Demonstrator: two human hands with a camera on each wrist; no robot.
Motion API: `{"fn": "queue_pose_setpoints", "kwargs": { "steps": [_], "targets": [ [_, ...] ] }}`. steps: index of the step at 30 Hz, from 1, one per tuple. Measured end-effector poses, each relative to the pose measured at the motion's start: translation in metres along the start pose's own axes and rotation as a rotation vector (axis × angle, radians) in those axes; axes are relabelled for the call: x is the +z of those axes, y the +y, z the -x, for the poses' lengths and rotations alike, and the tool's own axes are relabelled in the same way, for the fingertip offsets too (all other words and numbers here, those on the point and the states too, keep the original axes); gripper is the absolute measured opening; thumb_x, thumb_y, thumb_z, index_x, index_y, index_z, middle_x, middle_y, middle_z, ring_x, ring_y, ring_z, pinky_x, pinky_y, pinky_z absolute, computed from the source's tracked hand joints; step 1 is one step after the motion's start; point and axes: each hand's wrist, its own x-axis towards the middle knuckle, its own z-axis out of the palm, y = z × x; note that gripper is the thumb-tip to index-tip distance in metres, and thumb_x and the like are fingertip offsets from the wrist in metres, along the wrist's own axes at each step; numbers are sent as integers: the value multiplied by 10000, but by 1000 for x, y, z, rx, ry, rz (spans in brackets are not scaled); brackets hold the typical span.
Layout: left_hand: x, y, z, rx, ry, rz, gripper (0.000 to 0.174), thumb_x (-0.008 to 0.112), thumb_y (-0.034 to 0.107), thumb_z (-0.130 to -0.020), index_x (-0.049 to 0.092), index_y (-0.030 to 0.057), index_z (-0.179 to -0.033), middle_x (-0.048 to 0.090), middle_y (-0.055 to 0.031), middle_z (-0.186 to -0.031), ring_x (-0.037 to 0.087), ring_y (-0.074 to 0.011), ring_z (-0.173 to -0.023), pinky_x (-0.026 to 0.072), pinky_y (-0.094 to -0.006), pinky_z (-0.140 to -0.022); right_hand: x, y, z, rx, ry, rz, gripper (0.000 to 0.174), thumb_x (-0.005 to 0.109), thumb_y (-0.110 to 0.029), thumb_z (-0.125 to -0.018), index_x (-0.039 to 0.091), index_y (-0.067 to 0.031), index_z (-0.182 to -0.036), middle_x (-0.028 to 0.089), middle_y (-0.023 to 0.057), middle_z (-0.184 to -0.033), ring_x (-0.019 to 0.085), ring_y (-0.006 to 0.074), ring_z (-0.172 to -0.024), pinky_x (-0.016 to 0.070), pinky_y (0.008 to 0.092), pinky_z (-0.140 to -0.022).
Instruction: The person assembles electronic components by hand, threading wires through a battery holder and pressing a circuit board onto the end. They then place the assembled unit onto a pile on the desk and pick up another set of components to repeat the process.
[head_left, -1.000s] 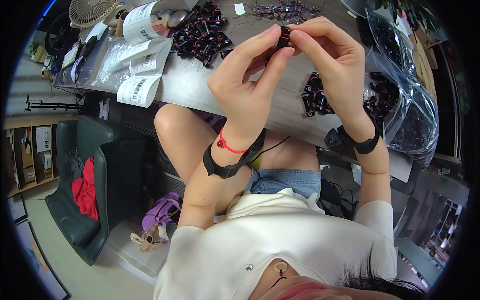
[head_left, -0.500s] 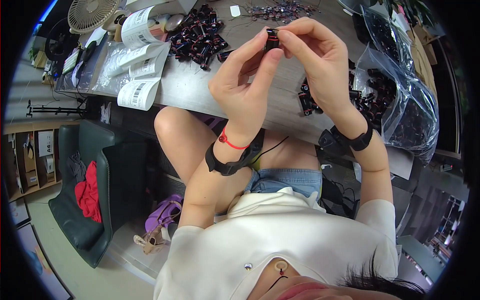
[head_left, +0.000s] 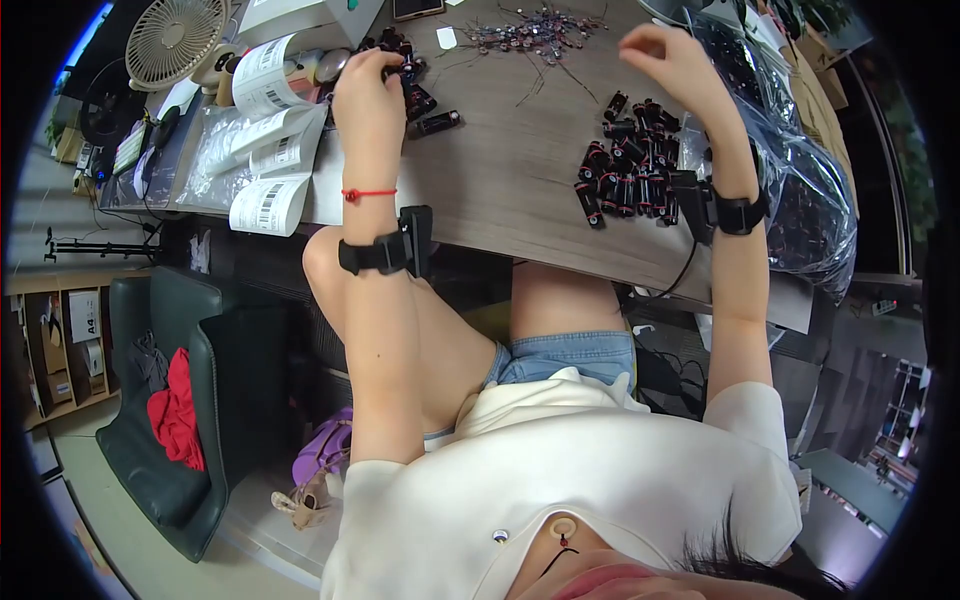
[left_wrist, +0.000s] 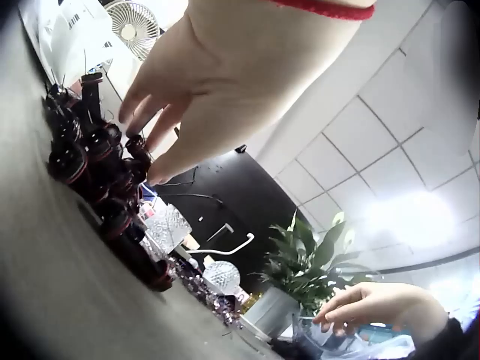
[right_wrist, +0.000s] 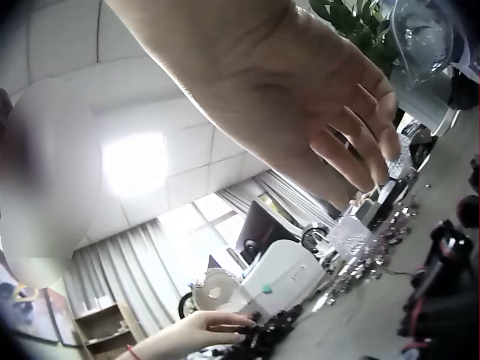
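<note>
My left hand [head_left: 368, 105] reaches into the left pile of small black cylinders with red bands [head_left: 418, 98]. In the left wrist view its fingers and thumb extend around the end of one black cylinder [left_wrist: 137, 147] at the top of the pile. My right hand [head_left: 690, 75] is raised past the far side of a second pile of black cylinders [head_left: 625, 170]. It holds nothing; its fingers hang loosely bent, as the right wrist view shows.
Small silvery parts with thin wires [head_left: 535, 38] lie at the back of the grey table [head_left: 490, 200]. Label sheets [head_left: 270, 150] and a fan [head_left: 178, 40] stand left. A clear plastic bag [head_left: 815, 190] lies right. One cylinder [head_left: 438, 122] lies beside the left pile.
Both hands earlier held one black cylinder together between their fingertips. They have since parted: the left moved left to its pile, the right moved right, without the cylinder.
</note>
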Motion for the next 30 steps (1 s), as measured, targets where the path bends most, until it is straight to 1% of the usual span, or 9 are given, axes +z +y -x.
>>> {"fn": "queue_pose_setpoints", "kwargs": {
  "steps": [4,9,14,16,18,22,25,28,30],
  "targets": [
    [10,20,12,-25,-53,-203,231,715,112,-843,766,120,-1068,685,-120,-1272,589,-364,-1249,447,-551,-1055,28,13,12,291,-117,280,243,769,-213,-844,741,-25,-996,743,144,-914,725,307,-860,566,381,-788],
    [4,29,22,-103,-101,-328,294,735,166,-843,757,170,-1137,624,-111,-1383,459,-429,-1382,338,-660,-1108,41,29,10,323,-338,202,231,762,-202,-878,719,5,-972,738,167,-924,724,268,-837,567,350,-784],
    [6,43,30,-177,-104,-338,298,731,170,-857,749,161,-1155,620,-127,-1379,457,-440,-1379,331,-660,-1111,28,22,12,200,-134,168,213,749,-177,-891,702,11,-979,731,149,-908,720,237,-824,563,337,-765],
    [6,48,26,-23,-4,-287,305,720,169,-873,740,145,-1176,662,-137,-1308,521,-417,-1322,396,-606,-1080,17,7,10,113,41,130,197,741,-169,-903,706,4,-990,724,130,-910,716,216,-834,561,320,-757],
    [7,52,24,48,40,-257,308,715,168,-881,736,137,-1187,683,-142,-1272,552,-406,-1294,428,-580,-1065,19,-8,5,72,-12,22,167,742,-135,-900,713,-7,-1004,720,119,-918,710,206,-842,559,312,-757],
    [7,59,12,129,-213,156,322,682,169,-943,696,105,-1258,734,-153,-1108,684,-305,-1102,547,-418,-894,36,-66,-15,1,-129,-268,119,745,-69,-900,709,-12,-999,700,74,-917,666,149,-833,526,275,-725],
    [-2,88,14,-305,-360,936,305,653,191,-996,672,85,-1282,753,-116,-971,725,-177,-876,538,-270,-678,49,-101,-27,47,-178,-398,122,744,-72,-915,671,25,-932,680,28,-881,603,73,-785,471,231,-662],
    [-6,77,14,-385,-284,1064,301,645,206,-1012,669,71,-1279,728,-76,-898,687,-121,-797,505,-240,-633,64,-100,-56,-95,-373,-639,184,740,-160,-944,689,16,-965,709,36,-858,626,67,-829,501,244,-701],
    [-7,70,13,-423,-240,1126,300,641,214,-1020,667,64,-1278,715,-55,-861,668,-94,-758,489,-226,-610,74,-96,-70,-16,-372,-661,176,729,-156,-941,688,14,-963,704,55,-866,642,101,-822,511,267,-703]
  ]
}}
